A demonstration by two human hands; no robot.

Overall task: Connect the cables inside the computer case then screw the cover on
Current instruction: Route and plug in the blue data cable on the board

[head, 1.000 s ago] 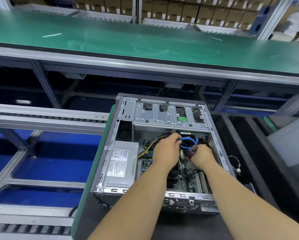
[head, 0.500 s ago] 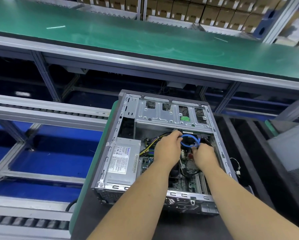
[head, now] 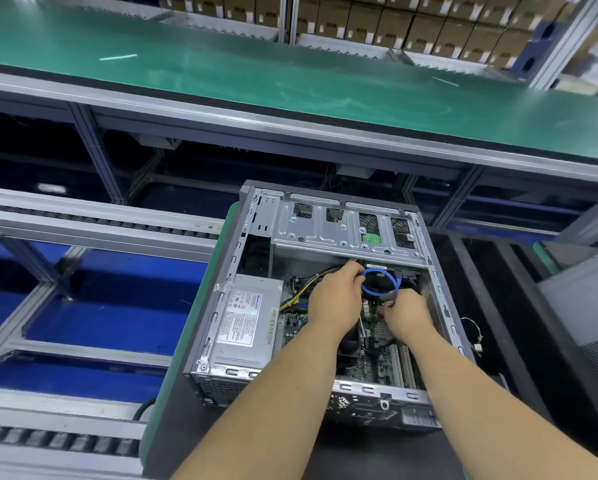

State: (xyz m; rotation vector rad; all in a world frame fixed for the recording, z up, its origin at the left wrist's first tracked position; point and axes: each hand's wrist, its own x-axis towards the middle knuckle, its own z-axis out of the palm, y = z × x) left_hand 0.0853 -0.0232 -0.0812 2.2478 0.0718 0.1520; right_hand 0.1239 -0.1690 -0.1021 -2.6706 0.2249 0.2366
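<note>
Hands: left hand [head: 333,299] and right hand [head: 408,315] both pinch blue cable [head: 380,285] inside computer case [head: 439,296].
Advice: align plug squarely, then press home.

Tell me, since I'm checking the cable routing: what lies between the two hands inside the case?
In the head view, a loop of blue cable arcs between the left hand and the right hand, each holding an end, over the dark motherboard area.
</note>
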